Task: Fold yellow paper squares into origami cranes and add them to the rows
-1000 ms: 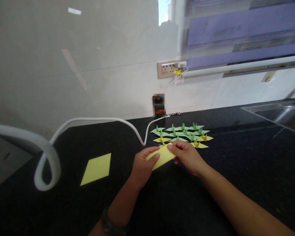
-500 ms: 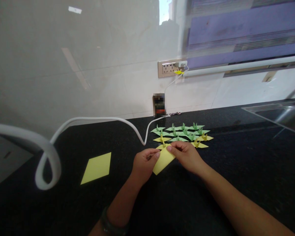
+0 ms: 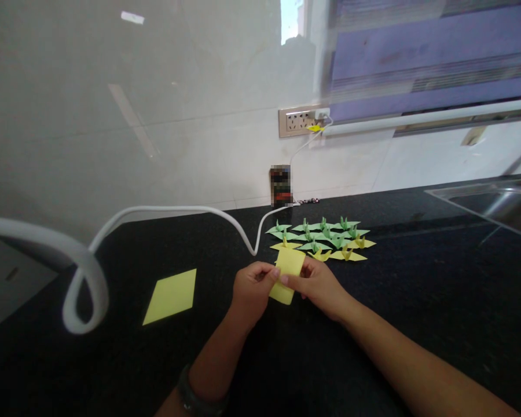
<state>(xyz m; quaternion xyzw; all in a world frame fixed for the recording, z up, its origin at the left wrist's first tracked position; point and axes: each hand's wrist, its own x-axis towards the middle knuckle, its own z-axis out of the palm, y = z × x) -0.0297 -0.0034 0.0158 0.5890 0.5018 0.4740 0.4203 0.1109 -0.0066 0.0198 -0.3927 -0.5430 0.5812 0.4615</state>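
Observation:
Both hands pinch one sheet of yellow origami paper [image 3: 290, 262] above the dark counter. My left hand [image 3: 252, 288] grips its left edge between thumb and fingers. On the right side my right hand [image 3: 319, 286] holds it, thumb lying across the front. The paper looks folded, but its exact creases are too small to make out. Just behind it stand several green paper cranes [image 3: 327, 233] and several yellow paper cranes [image 3: 348, 254], set in rows; the held paper partly hides one yellow crane. A second yellow paper sheet [image 3: 171, 296] lies flat to the left of my left hand.
A thick white cable [image 3: 191, 209] loops across the left side of the counter [image 3: 125, 370]. Against the wall leans a small blurred-out object [image 3: 281, 186] beside a thin cord. Above is a wall socket [image 3: 299, 121] with a plugged-in charger. A metal sink [image 3: 503, 202] lies at the right.
The yellow paper has been turned more upright between my hands. My right hand has moved slightly down and left, and its thumb now lies lower across the paper.

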